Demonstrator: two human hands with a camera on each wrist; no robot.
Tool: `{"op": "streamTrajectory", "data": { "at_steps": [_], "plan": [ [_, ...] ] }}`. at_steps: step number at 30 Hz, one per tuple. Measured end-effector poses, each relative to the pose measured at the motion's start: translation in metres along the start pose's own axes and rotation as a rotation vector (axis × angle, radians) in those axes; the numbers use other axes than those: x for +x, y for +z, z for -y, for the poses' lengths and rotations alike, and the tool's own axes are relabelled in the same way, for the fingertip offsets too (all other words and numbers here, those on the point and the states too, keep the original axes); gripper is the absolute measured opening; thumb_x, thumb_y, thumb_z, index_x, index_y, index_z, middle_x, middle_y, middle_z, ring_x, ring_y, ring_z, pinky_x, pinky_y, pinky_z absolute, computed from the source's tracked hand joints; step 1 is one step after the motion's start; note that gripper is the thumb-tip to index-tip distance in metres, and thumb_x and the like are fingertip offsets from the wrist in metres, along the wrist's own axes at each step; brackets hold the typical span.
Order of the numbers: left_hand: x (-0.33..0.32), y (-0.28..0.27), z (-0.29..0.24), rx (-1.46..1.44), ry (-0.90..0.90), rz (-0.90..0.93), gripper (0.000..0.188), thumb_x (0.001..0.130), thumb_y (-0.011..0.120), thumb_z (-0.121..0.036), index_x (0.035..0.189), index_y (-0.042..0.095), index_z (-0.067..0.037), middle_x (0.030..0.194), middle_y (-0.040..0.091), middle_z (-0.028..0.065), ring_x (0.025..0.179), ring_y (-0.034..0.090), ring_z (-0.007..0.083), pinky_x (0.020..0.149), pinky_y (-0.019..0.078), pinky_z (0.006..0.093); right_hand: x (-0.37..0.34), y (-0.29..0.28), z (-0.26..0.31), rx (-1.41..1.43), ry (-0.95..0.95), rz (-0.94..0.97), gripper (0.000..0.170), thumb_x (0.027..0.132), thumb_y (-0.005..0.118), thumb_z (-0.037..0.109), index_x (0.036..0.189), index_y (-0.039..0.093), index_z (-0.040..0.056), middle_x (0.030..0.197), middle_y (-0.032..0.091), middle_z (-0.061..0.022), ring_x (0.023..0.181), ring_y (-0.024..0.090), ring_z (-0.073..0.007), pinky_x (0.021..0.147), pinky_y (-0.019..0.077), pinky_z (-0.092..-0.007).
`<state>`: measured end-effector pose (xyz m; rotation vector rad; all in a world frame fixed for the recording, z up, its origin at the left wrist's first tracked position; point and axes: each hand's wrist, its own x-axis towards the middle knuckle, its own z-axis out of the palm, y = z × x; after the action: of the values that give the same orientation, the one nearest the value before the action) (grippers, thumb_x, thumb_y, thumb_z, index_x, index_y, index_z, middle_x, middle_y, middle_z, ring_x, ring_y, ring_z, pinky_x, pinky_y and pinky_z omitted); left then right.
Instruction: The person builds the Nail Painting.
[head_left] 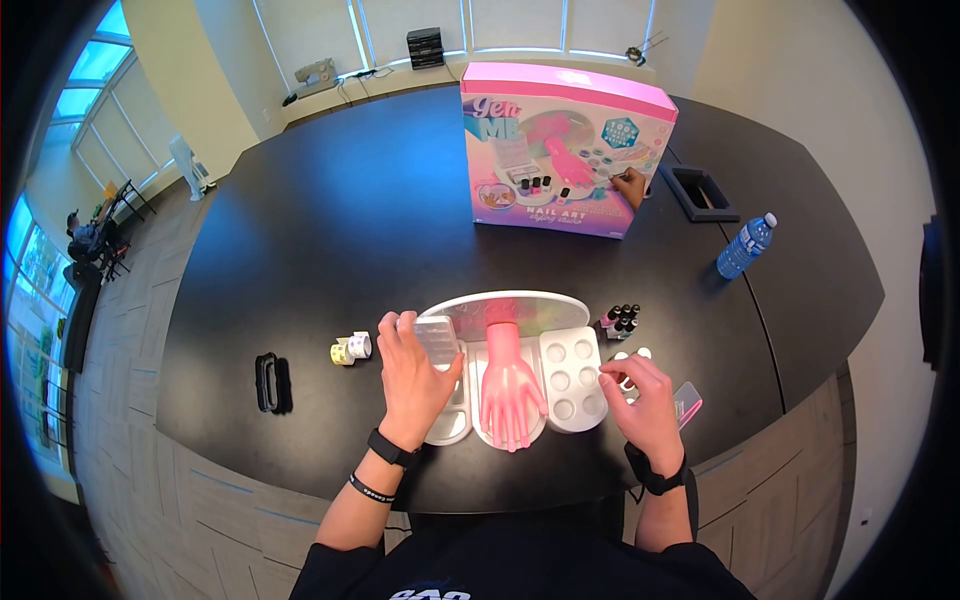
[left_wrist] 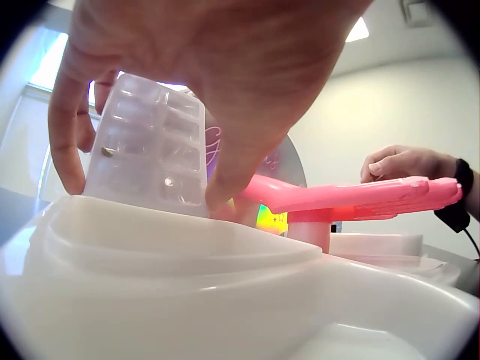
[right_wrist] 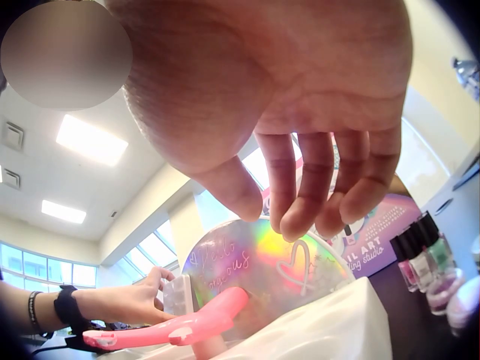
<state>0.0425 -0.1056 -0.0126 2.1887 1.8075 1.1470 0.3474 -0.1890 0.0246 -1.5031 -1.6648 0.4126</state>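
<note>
My left hand grips a clear plastic compartment case by its sides, fingers on one edge and thumb on the other. The case stands tilted above the left part of the white nail station; a small gold speck shows in one compartment. At the station's middle lies a pink model hand, palm down, in front of a shiny holographic backboard. My right hand hovers by the right tray with round wells. Its fingers hang loosely bent and hold nothing.
Several nail polish bottles stand right of the station, with small round pots partly behind my right hand. Sticker rolls and a black oblong item lie left. A large nail art box and water bottle stand farther back.
</note>
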Motion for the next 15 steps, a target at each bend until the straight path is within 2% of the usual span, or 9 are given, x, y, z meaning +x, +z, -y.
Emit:
{"op": "streamTrajectory", "data": {
  "at_steps": [1, 3, 15],
  "plan": [
    [-0.0001, -0.0004, 0.0005, 0.000, 0.000, 0.001, 0.096, 0.072, 0.096, -0.011, 0.146, 0.036, -0.003, 0.141, 0.042, 0.0240, 0.130, 0.050, 0.0477, 0.106, 0.0488, 0.0548, -0.0002, -0.0001, -0.0001, -0.001, 0.003, 0.001, 0.011, 0.095, 0.078, 0.008, 0.102, 0.076, -0.0005, 0.086, 0.069, -0.0121, 0.081, 0.066, -0.0276, 0.074, 0.0530, -0.0382],
    [-0.0001, -0.0013, 0.0016, 0.026, 0.042, -0.012, 0.090, 0.075, 0.095, -0.012, 0.145, 0.040, -0.001, 0.142, 0.041, 0.0245, 0.125, 0.052, 0.0482, 0.092, 0.0590, 0.0534, -0.0002, -0.0003, -0.0002, 0.000, 0.004, 0.001, 0.011, 0.095, 0.078, 0.008, 0.102, 0.076, -0.0005, 0.087, 0.069, -0.0121, 0.081, 0.066, -0.0276, 0.074, 0.0530, -0.0383],
    [-0.0016, -0.0056, 0.0007, 0.007, 0.039, 0.035, 0.089, 0.077, 0.093, -0.012, 0.147, 0.040, -0.001, 0.144, 0.042, 0.0258, 0.126, 0.053, 0.0486, 0.094, 0.0581, 0.0536, 0.0000, 0.0007, 0.0013, 0.000, 0.007, 0.006, 0.012, 0.095, 0.079, 0.009, 0.102, 0.077, -0.0004, 0.086, 0.069, -0.0117, 0.081, 0.067, -0.0270, 0.074, 0.0532, -0.0382]
  ]
}}
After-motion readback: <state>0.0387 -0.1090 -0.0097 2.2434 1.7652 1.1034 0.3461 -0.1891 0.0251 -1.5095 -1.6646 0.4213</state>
